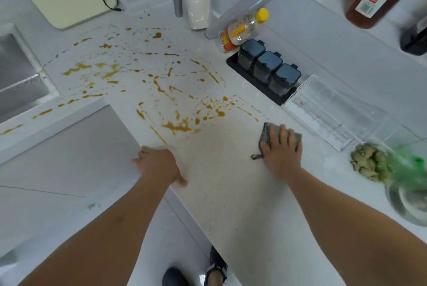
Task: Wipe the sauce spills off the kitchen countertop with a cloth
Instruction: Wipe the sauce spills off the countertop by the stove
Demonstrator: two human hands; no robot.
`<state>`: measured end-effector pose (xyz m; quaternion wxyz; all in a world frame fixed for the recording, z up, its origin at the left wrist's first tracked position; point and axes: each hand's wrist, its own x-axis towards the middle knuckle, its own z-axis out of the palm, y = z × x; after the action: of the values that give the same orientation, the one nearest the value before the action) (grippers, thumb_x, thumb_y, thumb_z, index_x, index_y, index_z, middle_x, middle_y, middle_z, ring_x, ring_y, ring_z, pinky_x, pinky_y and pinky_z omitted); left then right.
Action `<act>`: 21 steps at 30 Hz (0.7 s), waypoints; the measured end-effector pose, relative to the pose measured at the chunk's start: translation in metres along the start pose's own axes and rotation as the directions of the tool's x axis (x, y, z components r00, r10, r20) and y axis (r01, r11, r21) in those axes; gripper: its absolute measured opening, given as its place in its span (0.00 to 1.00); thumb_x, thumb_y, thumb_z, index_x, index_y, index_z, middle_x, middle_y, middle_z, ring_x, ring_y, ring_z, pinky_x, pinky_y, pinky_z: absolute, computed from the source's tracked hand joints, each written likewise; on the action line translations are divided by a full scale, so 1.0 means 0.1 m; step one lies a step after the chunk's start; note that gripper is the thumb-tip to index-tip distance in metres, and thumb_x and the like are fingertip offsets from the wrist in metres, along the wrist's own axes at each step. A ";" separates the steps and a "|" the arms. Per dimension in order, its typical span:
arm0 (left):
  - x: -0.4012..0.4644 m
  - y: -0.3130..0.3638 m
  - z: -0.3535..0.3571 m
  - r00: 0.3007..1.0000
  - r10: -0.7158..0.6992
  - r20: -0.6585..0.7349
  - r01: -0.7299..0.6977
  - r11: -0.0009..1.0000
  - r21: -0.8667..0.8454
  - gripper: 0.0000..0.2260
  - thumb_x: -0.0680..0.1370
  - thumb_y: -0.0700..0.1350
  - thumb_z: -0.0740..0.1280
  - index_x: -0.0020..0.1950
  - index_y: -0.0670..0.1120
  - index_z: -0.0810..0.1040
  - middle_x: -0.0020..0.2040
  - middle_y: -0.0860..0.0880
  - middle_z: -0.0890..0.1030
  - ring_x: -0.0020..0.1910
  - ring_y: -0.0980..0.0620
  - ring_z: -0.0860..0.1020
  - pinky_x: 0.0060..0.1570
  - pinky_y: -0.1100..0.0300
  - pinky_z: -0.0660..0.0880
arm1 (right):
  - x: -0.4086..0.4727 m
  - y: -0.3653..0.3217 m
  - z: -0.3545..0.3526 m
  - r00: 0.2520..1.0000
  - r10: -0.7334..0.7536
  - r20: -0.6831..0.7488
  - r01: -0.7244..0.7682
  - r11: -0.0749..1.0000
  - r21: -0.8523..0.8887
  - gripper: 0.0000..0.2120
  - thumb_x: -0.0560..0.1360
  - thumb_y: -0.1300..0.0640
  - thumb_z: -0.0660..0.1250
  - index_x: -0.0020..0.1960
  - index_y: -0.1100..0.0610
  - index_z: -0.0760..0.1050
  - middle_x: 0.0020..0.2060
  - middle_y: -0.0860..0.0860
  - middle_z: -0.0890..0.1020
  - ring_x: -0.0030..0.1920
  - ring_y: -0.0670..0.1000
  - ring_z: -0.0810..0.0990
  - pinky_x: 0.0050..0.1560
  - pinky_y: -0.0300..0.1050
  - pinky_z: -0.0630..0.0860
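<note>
White speckled stone runs as an L-shaped bench under the person, with a steel sink sunk in at the far left and pale wall tiles behind. Brown sauce spills lie scattered across the middle and left of the bench, reaching the strip in front of the sink; the stretch nearest the person looks only faintly smeared.

The right hand lies flat with fingers spread on a green cloth, pressing it to the bench just right of the nearest splashes, which suits a sweeping stroke rather than a pinch. The left hand rests at the bench's front edge with its fingers over the lip, holding nothing, probably as a brace while leaning in.

Open room lies to the left and ahead of the cloth, straight into the spills. To the right the way is hemmed: a black tray of three dark-lidded jars, a clear plastic box, and a green bag of pale lumps sit near. At the back stand a yellow-capped bottle, a cling-film roll and a cup, so far strokes must stop short of them. Wiping toward the front edge risks pushing sauce onto the floor.
</note>
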<state>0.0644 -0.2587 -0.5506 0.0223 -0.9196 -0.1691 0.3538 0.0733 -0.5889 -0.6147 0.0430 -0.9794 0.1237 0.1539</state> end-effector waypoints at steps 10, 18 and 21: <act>0.08 -0.01 0.08 0.998 0.010 -0.063 -0.013 0.999 -0.046 0.50 0.56 0.70 0.81 0.68 0.39 0.75 0.68 0.34 0.70 0.67 0.37 0.71 0.68 0.42 0.70 | 0.65 -0.96 -0.18 0.988 -0.154 -0.016 0.155 0.987 0.044 0.32 0.82 0.39 0.42 0.82 0.46 0.36 0.82 0.51 0.40 0.82 0.58 0.38 0.79 0.65 0.40; 0.04 0.02 0.06 0.997 -0.001 -0.077 -0.004 0.998 -0.065 0.48 0.54 0.70 0.82 0.63 0.39 0.77 0.62 0.38 0.72 0.61 0.39 0.73 0.64 0.45 0.73 | 0.53 -0.37 -0.09 0.946 -0.325 -0.024 0.321 0.941 -0.104 0.35 0.82 0.37 0.39 0.83 0.52 0.35 0.83 0.51 0.39 0.82 0.54 0.38 0.81 0.59 0.41; 0.04 0.02 0.06 0.997 -0.003 -0.074 -0.002 0.998 -0.066 0.48 0.54 0.69 0.82 0.63 0.40 0.78 0.63 0.38 0.72 0.62 0.40 0.73 0.65 0.46 0.73 | 0.83 -0.53 -0.19 0.975 -0.210 -0.075 0.206 0.977 -0.055 0.35 0.83 0.39 0.41 0.83 0.55 0.37 0.83 0.53 0.41 0.82 0.56 0.39 0.81 0.60 0.42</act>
<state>0.0639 -0.2600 -0.5575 -0.0020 -0.9322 -0.1801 0.3139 0.1687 -0.5595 -0.6203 0.0312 -0.9931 0.0184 0.1118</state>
